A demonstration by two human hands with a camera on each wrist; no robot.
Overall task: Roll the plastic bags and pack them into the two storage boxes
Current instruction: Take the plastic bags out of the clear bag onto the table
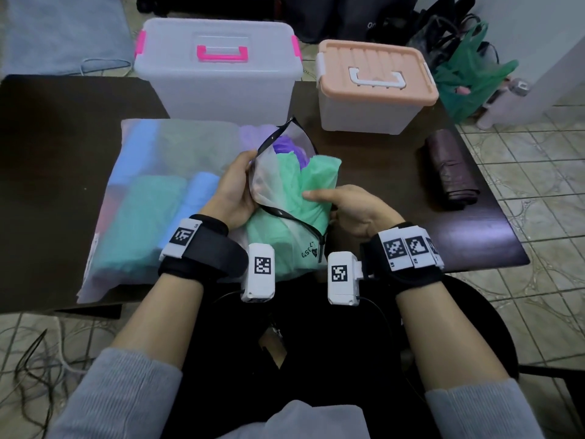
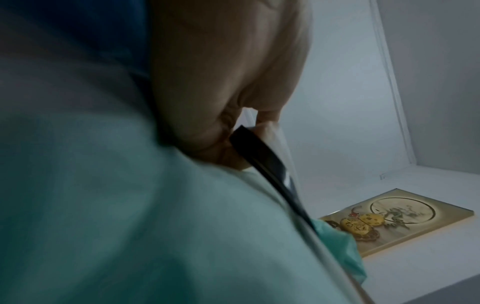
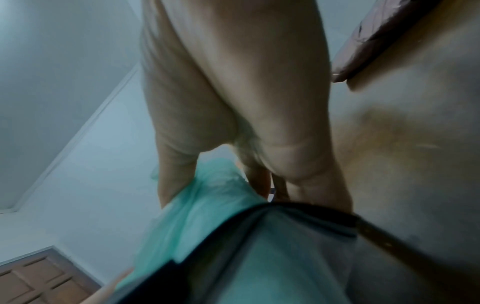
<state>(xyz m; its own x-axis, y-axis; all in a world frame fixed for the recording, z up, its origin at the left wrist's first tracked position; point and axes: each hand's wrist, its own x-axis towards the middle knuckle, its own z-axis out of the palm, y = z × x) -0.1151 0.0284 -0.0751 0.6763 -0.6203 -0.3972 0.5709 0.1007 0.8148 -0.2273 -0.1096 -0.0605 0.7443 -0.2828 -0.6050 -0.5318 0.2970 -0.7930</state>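
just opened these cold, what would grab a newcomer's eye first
Front and centre, the left hand and right hand hold open a frosted zip pouch with green plastic bags spilling out. Behind it on the dark table stand two closed storage boxes: the pink-handled box and, to its right, the peach-lidded box.

**A lived-in room at home**

You're sitting at a dark wooden table (image 1: 63, 128) in what looks like a home. The floor (image 1: 522, 172) is patterned ceramic tile, with loose cables (image 1: 34, 359) trailing across it. Bags (image 1: 449, 36) are heaped against the wall, a green plastic bag (image 1: 474, 74) among them. The wrist views show plain white walls, a framed decorative picture (image 2: 405, 218) and a panelled wooden door (image 3: 39, 277).
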